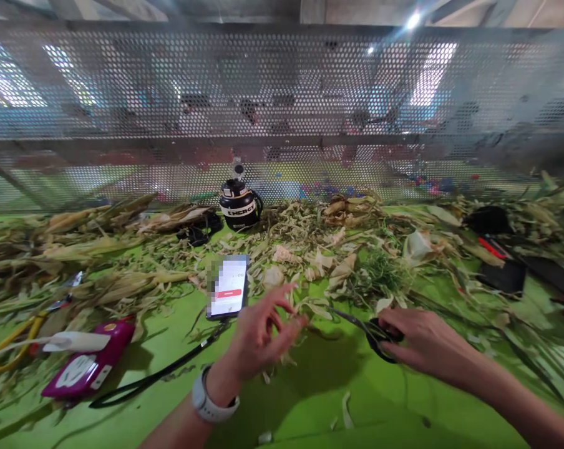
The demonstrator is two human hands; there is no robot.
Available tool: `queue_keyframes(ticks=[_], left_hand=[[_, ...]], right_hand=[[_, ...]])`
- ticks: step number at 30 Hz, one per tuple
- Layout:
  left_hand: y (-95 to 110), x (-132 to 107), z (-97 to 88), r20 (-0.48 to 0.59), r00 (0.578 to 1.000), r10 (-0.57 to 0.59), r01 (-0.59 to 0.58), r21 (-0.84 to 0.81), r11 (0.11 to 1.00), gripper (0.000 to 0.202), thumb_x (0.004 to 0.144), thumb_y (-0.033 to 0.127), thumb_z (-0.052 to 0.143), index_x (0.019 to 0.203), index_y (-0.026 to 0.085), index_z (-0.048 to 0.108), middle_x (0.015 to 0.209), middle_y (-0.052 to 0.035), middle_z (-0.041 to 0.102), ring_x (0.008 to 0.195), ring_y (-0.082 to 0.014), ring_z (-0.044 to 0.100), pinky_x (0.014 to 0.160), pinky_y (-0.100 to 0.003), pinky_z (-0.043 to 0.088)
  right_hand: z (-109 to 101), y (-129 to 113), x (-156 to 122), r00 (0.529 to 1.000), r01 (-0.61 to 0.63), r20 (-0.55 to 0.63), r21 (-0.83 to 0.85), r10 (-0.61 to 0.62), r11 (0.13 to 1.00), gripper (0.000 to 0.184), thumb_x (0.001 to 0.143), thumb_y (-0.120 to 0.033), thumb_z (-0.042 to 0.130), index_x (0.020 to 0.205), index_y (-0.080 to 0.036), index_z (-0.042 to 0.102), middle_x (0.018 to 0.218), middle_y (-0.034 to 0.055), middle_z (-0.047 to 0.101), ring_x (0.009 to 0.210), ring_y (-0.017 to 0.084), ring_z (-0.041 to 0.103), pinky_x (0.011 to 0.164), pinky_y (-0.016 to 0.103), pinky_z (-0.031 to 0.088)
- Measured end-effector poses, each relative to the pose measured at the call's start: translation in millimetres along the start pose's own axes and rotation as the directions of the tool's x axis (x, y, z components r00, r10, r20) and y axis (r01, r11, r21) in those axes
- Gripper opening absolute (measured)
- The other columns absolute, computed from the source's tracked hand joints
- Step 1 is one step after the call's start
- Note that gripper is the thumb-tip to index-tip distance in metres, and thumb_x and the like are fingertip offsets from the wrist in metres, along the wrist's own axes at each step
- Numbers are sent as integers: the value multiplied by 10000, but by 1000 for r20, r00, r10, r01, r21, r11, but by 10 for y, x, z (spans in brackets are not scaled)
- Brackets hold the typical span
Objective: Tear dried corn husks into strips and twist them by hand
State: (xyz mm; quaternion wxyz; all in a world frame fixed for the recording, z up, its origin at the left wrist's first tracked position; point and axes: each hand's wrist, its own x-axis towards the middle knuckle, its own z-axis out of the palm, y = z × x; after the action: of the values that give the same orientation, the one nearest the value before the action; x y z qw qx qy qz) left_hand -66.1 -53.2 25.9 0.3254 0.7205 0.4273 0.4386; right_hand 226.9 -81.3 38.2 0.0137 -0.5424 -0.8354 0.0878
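My right hand [425,343] is closed on the black handles of a pair of scissors [364,329], whose blades point left over the green table [310,399]. My left hand [263,333], with a white watch on the wrist, hovers just left of the blades with its fingers spread and bent, holding nothing that I can make out. Pale corn husk scraps [310,305] lie under and just beyond both hands.
A phone [228,285] with a lit screen lies beyond my left hand, a black cord trailing from it. A magenta device [88,365] and yellow-handled scissors [17,337] sit at left. A black jug [239,206] stands before the perforated metal wall [282,112]. Black items [501,271] lie at right.
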Motion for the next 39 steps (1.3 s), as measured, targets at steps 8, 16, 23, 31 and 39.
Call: queue_keyframes(ticks=[8, 16, 23, 31, 39], left_hand=[[-288, 73, 61, 237, 957, -168, 24, 513, 858, 313, 799, 444, 557, 627, 182, 563, 621, -19, 585, 521, -139, 510, 471, -232, 322], [-296, 77, 51, 104, 988, 110, -147, 488, 860, 231, 900, 318, 447, 926, 192, 639, 809, -56, 680, 703, -164, 619, 632, -266, 456], [-301, 89, 60, 82, 903, 422, -416, 418, 808, 205, 869, 197, 514, 1019, 172, 652, 754, -62, 686, 669, -157, 608, 616, -276, 482], [-257, 126, -72, -352, 935, -29, -16, -123, 992, 183, 810, 243, 617, 988, 208, 640, 896, -35, 700, 819, -147, 646, 749, -262, 509], [-272, 158, 57, -62, 930, -363, 312, -389, 867, 344, 835, 457, 520, 901, 152, 664, 840, -49, 664, 829, -171, 604, 780, -285, 480]], right_hand=[[-18, 110, 56, 989, -17, 147, 20, 14, 1000, 70, 783, -208, 543, 844, -186, 569, 849, 50, 647, 734, 210, 603, 622, 288, 376], [-257, -56, 183, 979, 144, -168, 172, -115, 974, 195, 909, -299, 448, 901, -185, 605, 883, 66, 644, 674, 151, 593, 606, 282, 454], [-66, -716, 683, 796, 422, -436, -96, -419, 901, 258, 929, -283, 434, 1124, -190, 573, 1109, 99, 633, 1050, 233, 534, 1005, 476, 315], [-65, -684, 895, 981, 191, -148, 637, -124, 747, 238, 911, -291, 448, 798, -148, 601, 711, 23, 619, 658, 131, 554, 622, 245, 430], [142, -709, 1024, 1000, 21, -24, 948, 4, 318, 220, 819, -357, 540, 785, -142, 573, 727, 26, 621, 701, 146, 577, 690, 276, 447]])
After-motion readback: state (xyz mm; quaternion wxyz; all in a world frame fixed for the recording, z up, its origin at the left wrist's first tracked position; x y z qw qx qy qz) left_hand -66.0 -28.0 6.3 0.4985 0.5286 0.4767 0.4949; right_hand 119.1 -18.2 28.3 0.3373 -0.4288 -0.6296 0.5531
